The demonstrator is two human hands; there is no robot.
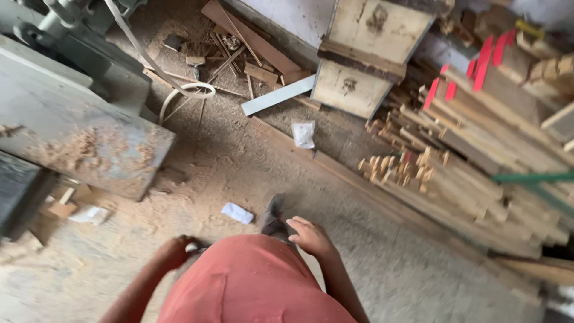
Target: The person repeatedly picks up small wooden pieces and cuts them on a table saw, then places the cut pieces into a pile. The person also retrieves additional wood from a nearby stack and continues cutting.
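On the far left stands a grey machine table (72, 137) with sawdust on top, and a white hose (179, 90) curls on the dusty floor (251, 173) beside it. The left hand (174, 251) is curled shut around a small white thing (191, 246) next to the red shirt (251, 281), and just past it a white paper scrap (237, 212) lies on the floor. The right hand (311, 236) hangs loose by the shirt with its fingers (297, 223) a little apart and holding nothing, and a big pile of wood sticks (466, 155) lies on the right.

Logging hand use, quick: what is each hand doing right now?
Left hand: closed on a small white thing.
Right hand: open, holding nothing.
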